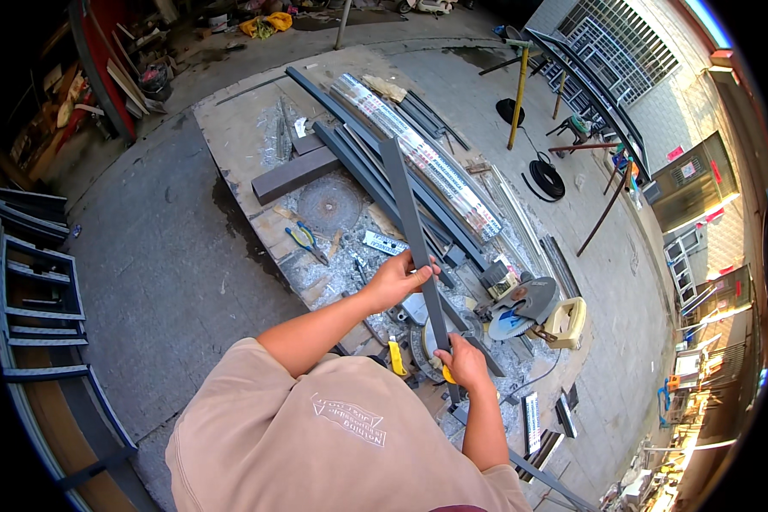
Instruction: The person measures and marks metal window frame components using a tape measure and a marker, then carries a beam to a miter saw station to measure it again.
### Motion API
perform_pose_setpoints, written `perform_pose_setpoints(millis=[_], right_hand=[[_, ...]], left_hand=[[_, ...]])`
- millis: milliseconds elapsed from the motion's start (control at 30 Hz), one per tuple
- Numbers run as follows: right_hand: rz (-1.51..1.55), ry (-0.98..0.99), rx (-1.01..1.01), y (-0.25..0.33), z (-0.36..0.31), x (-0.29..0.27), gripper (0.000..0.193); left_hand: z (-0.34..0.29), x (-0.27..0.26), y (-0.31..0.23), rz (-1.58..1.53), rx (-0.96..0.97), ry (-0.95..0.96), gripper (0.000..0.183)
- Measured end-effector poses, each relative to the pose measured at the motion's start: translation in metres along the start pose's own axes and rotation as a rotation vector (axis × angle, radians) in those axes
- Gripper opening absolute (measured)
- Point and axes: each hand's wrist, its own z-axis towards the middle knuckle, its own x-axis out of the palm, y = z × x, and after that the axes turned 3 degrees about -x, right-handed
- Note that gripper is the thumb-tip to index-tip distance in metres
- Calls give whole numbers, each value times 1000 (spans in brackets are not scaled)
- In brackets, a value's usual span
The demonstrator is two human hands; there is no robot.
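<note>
A long dark grey metal profile [405, 192] slants across in front of me above the worktable. My left hand [401, 277] grips it near the middle, thumb on its face. Lower down, my right hand [467, 363] is closed around the same profile near its lower end. Beneath and beside it stands a miter saw [525, 309] with a round blade and a cream handle. Something yellow, partly hidden, shows beside my right hand. Left of the hands lies a yellow-handled tool [397, 354]; its kind I cannot make out.
The low worktable [230, 141] is strewn with metal shavings. Long grey profiles [358, 166] and film-wrapped strips [435, 162] lie across it. Pliers [307, 241] rest near a round disc [329, 205]. A hose coil [544, 177] sits on the floor at right, and window frames [43, 290] stand at left.
</note>
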Motion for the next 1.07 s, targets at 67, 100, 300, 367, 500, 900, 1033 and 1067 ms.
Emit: perform_pose_setpoints(millis=[67,100,300,367,500,900,1033,1067], right_hand=[[-1,4,-3,-1,1,0,51],[2,8,0,0,2,-1,51],[-5,16,4,3,3,-5,51],[-9,12,8,2,4,-3,50],[2,-1,12,5,4,-2,51],[29,38,53,0,4,6,54],[4,10,93,-1,6,14,51],[-7,-2,104,0,6,16,50]], left_hand=[[0,1,-3,-22,-1,-9,39],[0,0,-3,-25,0,-7,39],[1,-3,-2,-24,2,2,39],[2,-3,-1,-33,6,1,39],[3,-7,4,-43,21,9,39],[6,-10,11,-89,12,39,42],[10,-10,16,-72,46,42,43],[11,-12,18,-60,58,40,43]])
